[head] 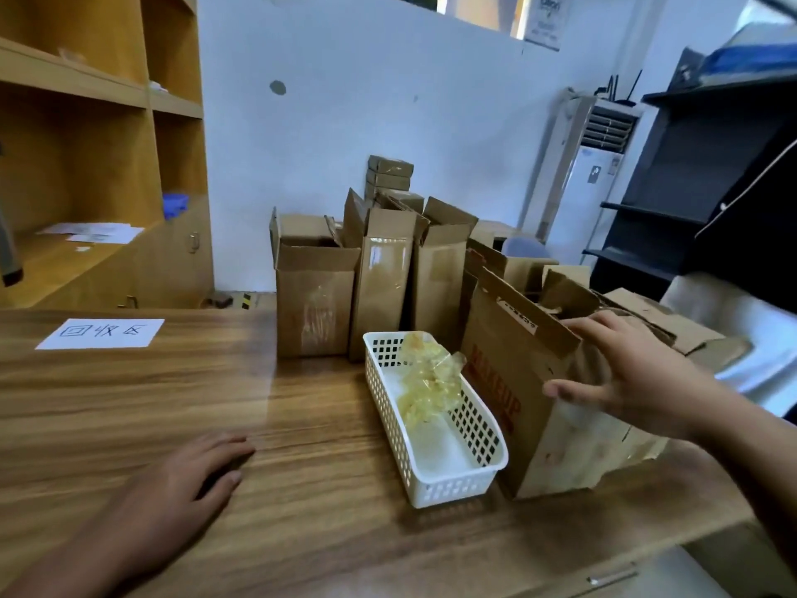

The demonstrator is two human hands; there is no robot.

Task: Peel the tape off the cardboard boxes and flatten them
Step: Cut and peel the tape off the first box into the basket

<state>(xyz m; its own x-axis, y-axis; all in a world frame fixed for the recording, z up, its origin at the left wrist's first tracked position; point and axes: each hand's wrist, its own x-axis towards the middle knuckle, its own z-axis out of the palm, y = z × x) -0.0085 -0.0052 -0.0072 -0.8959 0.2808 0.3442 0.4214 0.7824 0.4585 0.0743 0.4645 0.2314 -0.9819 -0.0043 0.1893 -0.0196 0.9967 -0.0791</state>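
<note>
Printed cardboard box (517, 394), red lettering on its face, was stood upright on the wooden table (302, 520) directly under the right hand (629, 377). Its top flaps were open and crumpled. The box was clasped wide at its upper edge, with fingers laid over the rim and the thumb pressed on the near face, probably so it could be steadied or pulled in for stripping. No tape being lifted could be made out. The left hand (189, 472) was laid flat on the table, fingers relaxed, nothing held, well apart from the box and likely just braced.

Between the hands, just beside the box on the right hand's inner side, a white plastic basket (390, 407) was set with crumpled clear tape (427, 381) inside, evidently kept within reach as the scrap bin. Beyond the right hand's fingertips, more open boxes (379, 282) were stood upright in a row, not yet flattened, and small taped boxes (390, 174) were stacked behind them. Far beyond the left hand, a handwritten paper label (101, 333) was placed on the table, presumably marking a drop zone.
</note>
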